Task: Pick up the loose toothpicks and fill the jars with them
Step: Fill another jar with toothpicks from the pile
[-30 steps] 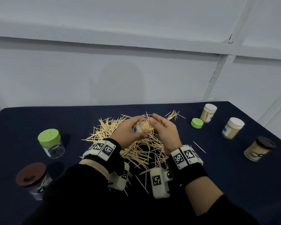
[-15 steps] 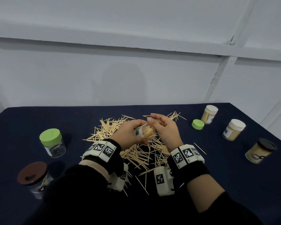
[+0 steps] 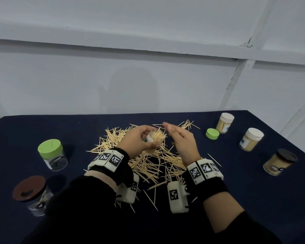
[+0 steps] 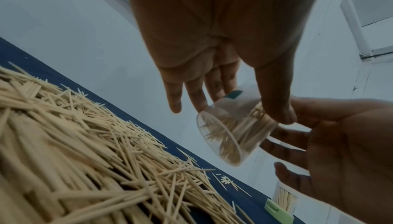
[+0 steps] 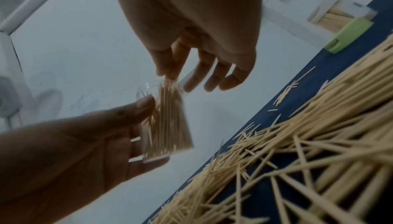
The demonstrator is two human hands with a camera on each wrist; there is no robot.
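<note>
Toothpicks fill the small clear plastic jar (image 3: 153, 140) that our left hand (image 3: 136, 140) grips, thumb and fingers curled round its wall, held tilted above the loose pile of pale wooden toothpicks (image 3: 148, 162) spread at the middle of the dark blue table (image 3: 253, 191). Our right hand (image 3: 182, 140) hovers just right of the jar's mouth, fingers loosely spread and holding nothing. A green round lid (image 3: 212, 133) lies to the far right, near three capped, filled jars.

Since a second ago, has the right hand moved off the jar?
Yes. The right hand has drawn back from the jar toward the green lid, fingers now open; the left hand holds the jar.
</note>
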